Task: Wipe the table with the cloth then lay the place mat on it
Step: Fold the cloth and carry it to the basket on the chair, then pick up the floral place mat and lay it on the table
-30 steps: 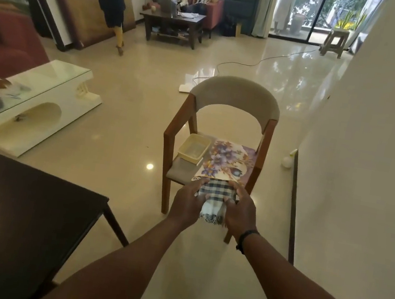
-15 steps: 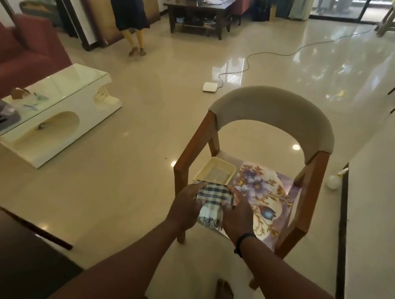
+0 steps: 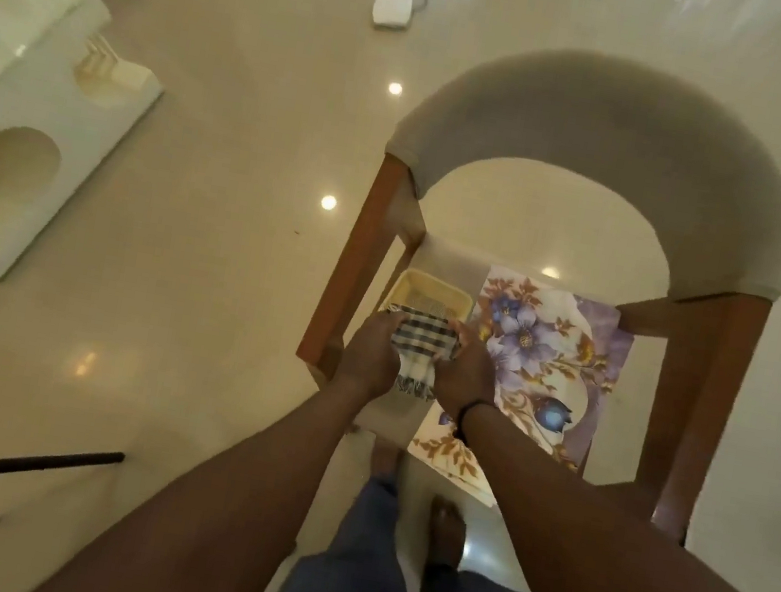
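One cloth (image 3: 423, 347), one mat (image 3: 548, 367), one tray (image 3: 430, 297), one chair (image 3: 598, 165). Left hand (image 3: 372, 351) and right hand (image 3: 466, 371) both clamped the cloth over the seat, fringe hanging toward the person. Mat's long axis ran near-to-far.

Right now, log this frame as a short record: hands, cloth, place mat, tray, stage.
left hand: gripping checked cloth
right hand: gripping checked cloth
checked cloth: folded, held over the tray's near edge
floral place mat: flat on chair seat, right of tray
yellow tray: on chair seat
chair: in front of person
stage: mat not yet laid
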